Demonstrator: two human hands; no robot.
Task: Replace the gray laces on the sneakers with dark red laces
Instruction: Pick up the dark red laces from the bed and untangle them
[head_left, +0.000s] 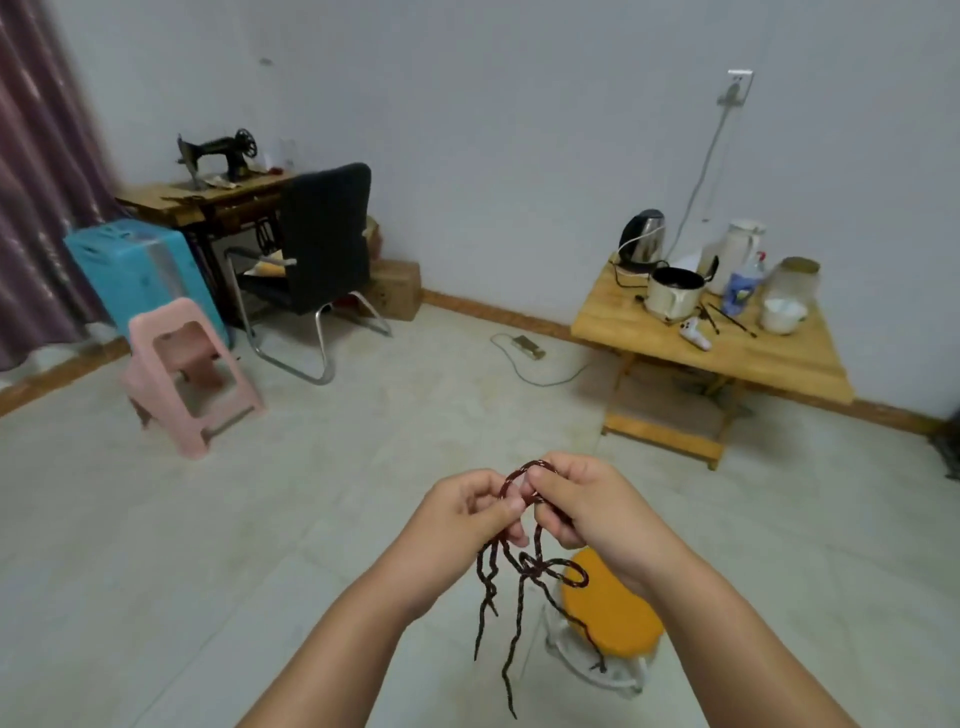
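We hold the dark red laces (524, 566) in the air in front of us, above the tiled floor (311, 519): a loop arches between our two hands at the top, a tangle or knot sits just below them, and several loose ends dangle down. Our left hand (467, 514) pinches one side of the loop between thumb and curled fingers, and our right hand (582, 509) pinches the other side the same way, so each grip is pressed together on the laces. The two hands are almost touching. Directly beneath the right wrist stands a round stool with an orange seat (613, 613), and one strand hangs across its seat in our view. Farther off to the right a low wooden counter (727, 358) against the wall carries an electric kettle (641, 239), a small pot (672, 293), a white jug (737, 254), a spray bottle (743, 288), a glass jar (792, 280) and a white bowl (782, 314). A power strip (527, 347) with its cord lies on the floor between that counter and a black chair (317, 260). Behind the chair is a sewing machine (218, 153) on its stand, with a blue plastic bin (140, 270) and a pink plastic stool (187, 374) to the left, near a curtain (36, 182).
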